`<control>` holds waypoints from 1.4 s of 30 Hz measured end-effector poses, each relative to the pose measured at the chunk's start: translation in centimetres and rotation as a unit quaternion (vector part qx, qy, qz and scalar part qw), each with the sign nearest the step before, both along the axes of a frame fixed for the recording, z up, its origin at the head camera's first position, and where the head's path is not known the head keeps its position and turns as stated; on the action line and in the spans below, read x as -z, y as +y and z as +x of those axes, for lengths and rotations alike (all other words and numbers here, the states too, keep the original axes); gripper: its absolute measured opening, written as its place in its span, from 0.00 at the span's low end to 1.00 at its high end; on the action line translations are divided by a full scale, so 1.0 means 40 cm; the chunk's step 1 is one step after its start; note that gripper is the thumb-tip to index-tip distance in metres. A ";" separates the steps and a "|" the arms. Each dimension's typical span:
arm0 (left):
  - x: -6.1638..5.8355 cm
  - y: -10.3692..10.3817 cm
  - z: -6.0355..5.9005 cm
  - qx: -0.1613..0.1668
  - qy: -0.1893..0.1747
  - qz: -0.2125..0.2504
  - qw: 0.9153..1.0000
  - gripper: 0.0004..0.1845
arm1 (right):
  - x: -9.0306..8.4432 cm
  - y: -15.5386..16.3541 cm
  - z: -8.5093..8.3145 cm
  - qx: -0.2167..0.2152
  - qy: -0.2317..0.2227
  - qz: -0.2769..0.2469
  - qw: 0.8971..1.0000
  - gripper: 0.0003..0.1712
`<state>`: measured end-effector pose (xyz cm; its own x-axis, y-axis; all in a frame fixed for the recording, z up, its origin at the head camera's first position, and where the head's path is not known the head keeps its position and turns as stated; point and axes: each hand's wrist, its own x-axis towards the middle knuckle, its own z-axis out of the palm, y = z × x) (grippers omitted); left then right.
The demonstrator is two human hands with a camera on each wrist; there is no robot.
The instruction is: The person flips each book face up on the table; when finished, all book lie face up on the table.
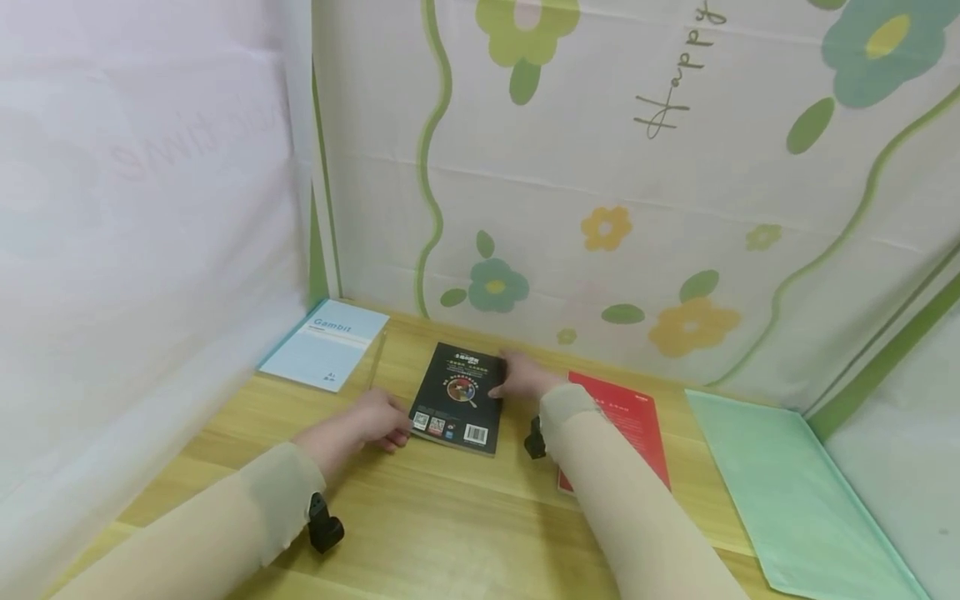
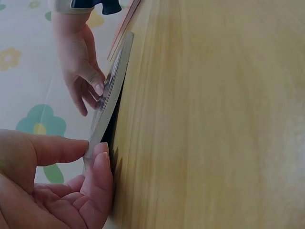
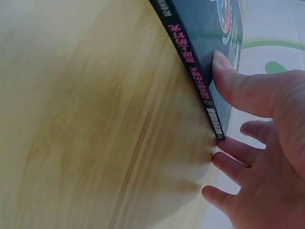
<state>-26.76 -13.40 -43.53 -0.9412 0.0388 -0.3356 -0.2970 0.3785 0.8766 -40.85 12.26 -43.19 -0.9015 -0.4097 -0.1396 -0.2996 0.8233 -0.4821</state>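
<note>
A black paperback (image 1: 457, 398) lies back cover up in the middle of the wooden table (image 1: 420, 517). My left hand (image 1: 392, 427) pinches its near left corner; in the left wrist view the thumb (image 2: 57, 149) lies on top and a finger (image 2: 102, 168) sits under the edge, which is raised slightly off the wood. My right hand (image 1: 512, 379) grips the far right corner. In the right wrist view its thumb (image 3: 228, 78) presses on the cover (image 3: 209, 43) and its fingers (image 3: 234, 152) curl past the corner.
A red book (image 1: 626, 417) lies right of the black one, partly under my right forearm. A light blue "Gambit" booklet (image 1: 326, 342) sits at the back left and a green folder (image 1: 795, 492) at the right. Floral cloth walls (image 1: 600, 167) close in the back and sides.
</note>
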 end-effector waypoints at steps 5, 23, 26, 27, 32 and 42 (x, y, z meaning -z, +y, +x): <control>-0.007 0.004 0.004 -0.001 0.012 -0.005 1.000 0.10 | -0.015 0.000 0.004 0.004 -0.003 -0.022 1.000 0.56; -0.010 0.006 0.010 -0.003 0.015 0.011 1.000 0.12 | -0.044 0.021 0.004 0.061 -0.015 -0.156 0.986 0.26; -0.005 -0.002 0.011 0.000 0.015 0.027 1.000 0.12 | -0.039 0.030 -0.001 0.097 -0.019 -0.182 0.978 0.24; -0.005 -0.005 0.011 0.000 0.015 0.033 0.999 0.12 | -0.037 0.034 -0.004 0.110 -0.027 -0.200 0.973 0.23; -0.008 -0.010 0.012 -0.002 0.011 0.046 0.999 0.12 | -0.028 0.040 -0.008 0.149 -0.073 -0.307 0.937 0.21; -0.028 0.002 0.031 -0.001 0.012 0.041 0.999 0.14 | -0.033 0.037 0.000 0.181 -0.094 -0.372 0.905 0.14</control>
<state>-25.54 -13.32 -42.42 -0.9490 0.0628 -0.3090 -0.2767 0.3040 0.9116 -40.85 13.75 -41.89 -0.9844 -0.1363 -0.1113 0.0701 0.2768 -0.9584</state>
